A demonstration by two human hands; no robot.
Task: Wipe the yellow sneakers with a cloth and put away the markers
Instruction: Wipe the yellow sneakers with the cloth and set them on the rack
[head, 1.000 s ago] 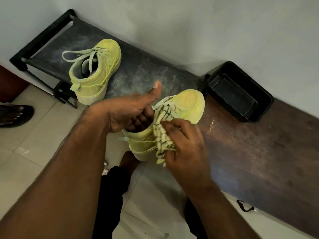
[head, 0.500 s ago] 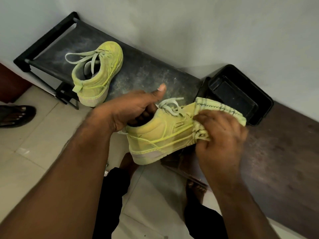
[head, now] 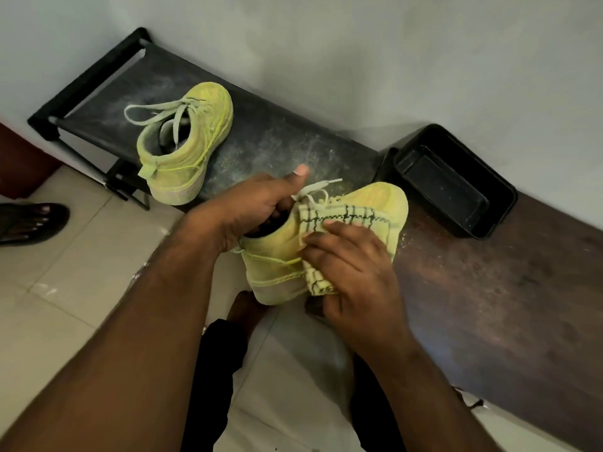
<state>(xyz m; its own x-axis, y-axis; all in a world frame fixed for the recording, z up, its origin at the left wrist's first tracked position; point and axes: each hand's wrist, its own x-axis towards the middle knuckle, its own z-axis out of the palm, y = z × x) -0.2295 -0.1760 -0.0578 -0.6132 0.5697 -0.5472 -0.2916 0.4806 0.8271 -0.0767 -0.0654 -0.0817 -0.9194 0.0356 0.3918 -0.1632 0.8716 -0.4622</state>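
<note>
My left hand (head: 257, 207) grips a yellow sneaker (head: 270, 259) by its collar, fingers inside the opening, holding it above the floor near the bench's front edge. My right hand (head: 352, 272) presses a yellow checked cloth (head: 346, 216) flat against the sneaker's side and laces. The second yellow sneaker (head: 189, 148) stands on the dusty black rack (head: 270, 135), heel towards me, laces loose. No markers are visible.
An empty black rectangular tray (head: 483, 207) sits against the wall on the brown wooden bench (head: 505, 295). Another person's sandalled foot (head: 29, 223) rests on the tiled floor at the left. My legs are below the held sneaker.
My right hand with the cloth has slid back from the sneaker's toe to its side and laces. The left hand keeps its hold on the collar.
</note>
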